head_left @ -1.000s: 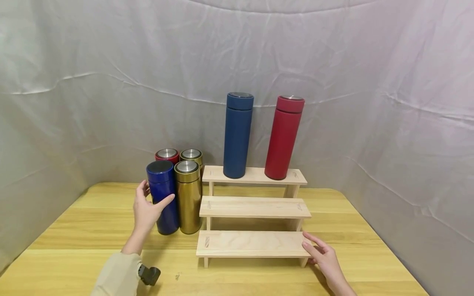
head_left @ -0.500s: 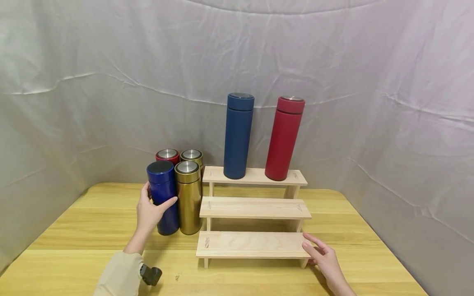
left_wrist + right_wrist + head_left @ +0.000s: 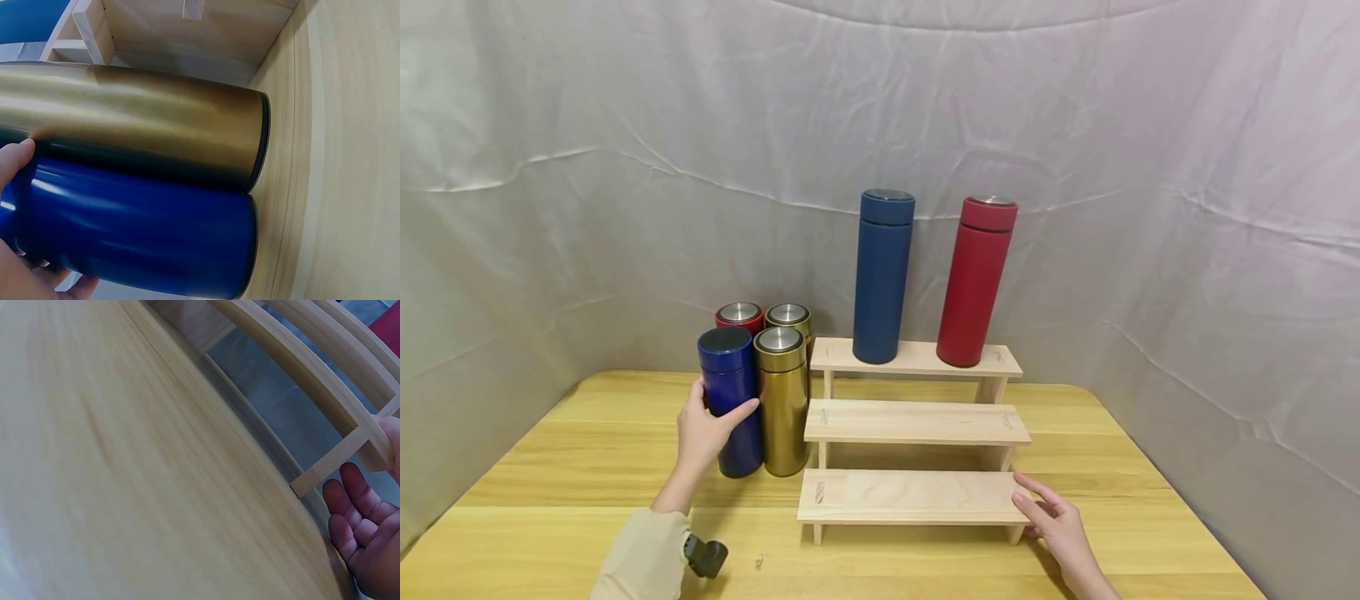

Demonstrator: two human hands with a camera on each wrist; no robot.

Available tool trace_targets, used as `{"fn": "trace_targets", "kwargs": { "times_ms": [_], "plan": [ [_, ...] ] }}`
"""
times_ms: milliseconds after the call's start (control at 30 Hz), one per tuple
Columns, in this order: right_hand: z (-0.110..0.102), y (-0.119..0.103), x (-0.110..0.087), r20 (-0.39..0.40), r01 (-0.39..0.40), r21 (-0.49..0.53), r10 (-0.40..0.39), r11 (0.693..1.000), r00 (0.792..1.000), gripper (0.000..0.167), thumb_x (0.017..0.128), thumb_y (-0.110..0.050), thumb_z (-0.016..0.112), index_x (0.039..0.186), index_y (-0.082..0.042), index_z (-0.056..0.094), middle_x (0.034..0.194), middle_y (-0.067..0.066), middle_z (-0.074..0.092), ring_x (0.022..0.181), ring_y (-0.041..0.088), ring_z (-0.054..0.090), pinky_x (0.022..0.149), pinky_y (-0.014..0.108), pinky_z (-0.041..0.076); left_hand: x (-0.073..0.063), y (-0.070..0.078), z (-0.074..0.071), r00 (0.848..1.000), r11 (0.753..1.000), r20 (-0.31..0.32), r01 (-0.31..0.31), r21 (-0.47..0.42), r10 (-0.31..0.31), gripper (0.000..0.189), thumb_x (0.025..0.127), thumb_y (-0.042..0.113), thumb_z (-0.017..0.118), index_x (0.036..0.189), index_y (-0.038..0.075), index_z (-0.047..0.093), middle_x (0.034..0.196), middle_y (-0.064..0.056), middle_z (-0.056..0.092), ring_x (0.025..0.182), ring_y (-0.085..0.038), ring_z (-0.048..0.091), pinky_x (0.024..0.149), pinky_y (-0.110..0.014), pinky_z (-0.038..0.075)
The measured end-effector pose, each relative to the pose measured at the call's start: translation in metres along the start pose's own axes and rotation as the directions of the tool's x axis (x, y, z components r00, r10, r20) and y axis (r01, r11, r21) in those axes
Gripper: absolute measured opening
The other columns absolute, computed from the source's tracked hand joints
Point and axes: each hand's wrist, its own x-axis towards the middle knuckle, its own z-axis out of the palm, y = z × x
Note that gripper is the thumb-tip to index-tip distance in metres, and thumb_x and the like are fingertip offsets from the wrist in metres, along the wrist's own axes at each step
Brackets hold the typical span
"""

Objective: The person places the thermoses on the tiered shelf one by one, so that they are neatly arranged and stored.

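My left hand (image 3: pixel 703 429) holds a glossy blue thermos (image 3: pixel 730 367), thumb across its near right side and fingers behind its left. It stands upright on the table, right beside a gold thermos (image 3: pixel 782 417); in the left wrist view both bases meet the tabletop. Behind them show the tops of a red thermos (image 3: pixel 739 313) and a second gold thermos (image 3: pixel 788 314), their bodies mostly hidden. At the lowest step's right end, my right hand (image 3: pixel 1056 525) grips the three-tier wooden stand (image 3: pixel 917 496), with thumb and index finger on the board and other fingers curled below.
On the top step stand a matte blue thermos (image 3: pixel 883 283) and a matte red thermos (image 3: pixel 976 287), set apart. The wooden table (image 3: pixel 535 467) ends at a grey cloth backdrop (image 3: pixel 647 208). A small black device (image 3: pixel 705 556) sits at my left wrist.
My left hand has shifted slightly right and closer around the blue thermos. The right hand stays at the stand's end, and the bottles have not visibly moved.
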Motion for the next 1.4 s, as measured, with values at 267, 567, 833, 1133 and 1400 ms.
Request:
{"fn": "trace_targets", "kwargs": {
  "times_ms": [267, 567, 833, 1133, 1400],
  "plan": [
    [0.0, 0.001, -0.001, -0.002, 0.005, -0.005, -0.005, 1.0, 1.0, 0.042, 0.081, -0.016, 0.065, 0.118, 0.001, 0.055, 0.083, -0.001, 0.064, 0.061, 0.01, 0.055, 0.052, 0.023, 0.046, 0.011, -0.028, 0.004, 0.999, 0.998, -0.025, -0.044, 0.036, 0.045, 0.077, 0.07, 0.038, 0.074, 0.128, 0.003, 0.037, 0.117, -0.019, 0.05, 0.105, -0.032, 0.048, 0.076, -0.057, 0.041],
    [-0.001, 0.001, 0.0, 0.008, 0.004, -0.006, -0.004, 1.0, 1.0, 0.043, 0.082, -0.017, 0.065, 0.119, 0.001, 0.054, 0.085, -0.002, 0.063, 0.062, 0.009, 0.054, 0.053, 0.022, 0.046, 0.046, -0.114, 0.018, 0.974, 0.982, -0.123, -0.186, 0.041, 0.19, 0.074, 0.063, 0.044, 0.078, 0.125, 0.018, 0.047, 0.108, -0.006, 0.057, 0.094, -0.021, 0.052, 0.071, -0.042, 0.047],
    [-0.001, 0.002, -0.001, 0.005, 0.019, -0.009, -0.019, 1.0, 1.0, 0.042, 0.082, -0.016, 0.065, 0.118, 0.002, 0.055, 0.083, -0.003, 0.064, 0.061, 0.009, 0.054, 0.052, 0.022, 0.046, 0.044, -0.126, 0.016, 0.944, 0.975, -0.246, -0.212, 0.068, 0.222, 0.064, 0.056, 0.046, 0.081, 0.113, 0.029, 0.056, 0.096, 0.006, 0.06, 0.086, -0.011, 0.053, 0.066, -0.028, 0.045],
    [-0.002, 0.003, -0.001, -0.003, 0.031, -0.011, -0.031, 0.999, 1.0, 0.04, 0.082, -0.015, 0.065, 0.117, 0.002, 0.056, 0.084, -0.006, 0.064, 0.061, 0.008, 0.053, 0.051, 0.021, 0.045, -0.009, -0.007, -0.008, 0.962, 0.985, -0.223, -0.133, 0.112, 0.155, 0.055, 0.06, 0.023, 0.083, 0.106, 0.003, 0.059, 0.095, -0.016, 0.063, 0.086, -0.021, 0.056, 0.065, -0.015, 0.041],
    [-0.001, 0.002, 0.0, -0.007, 0.023, 0.001, -0.023, 1.0, 1.0, 0.041, 0.081, -0.015, 0.065, 0.118, 0.002, 0.055, 0.082, -0.003, 0.064, 0.059, 0.008, 0.053, 0.051, 0.021, 0.045, -0.012, -0.003, -0.016, 0.949, 0.964, -0.243, -0.148, 0.219, 0.201, 0.062, 0.058, 0.029, 0.083, 0.111, 0.005, 0.06, 0.098, -0.018, 0.064, 0.082, -0.033, 0.06, 0.065, -0.043, 0.044]
  ]
}}
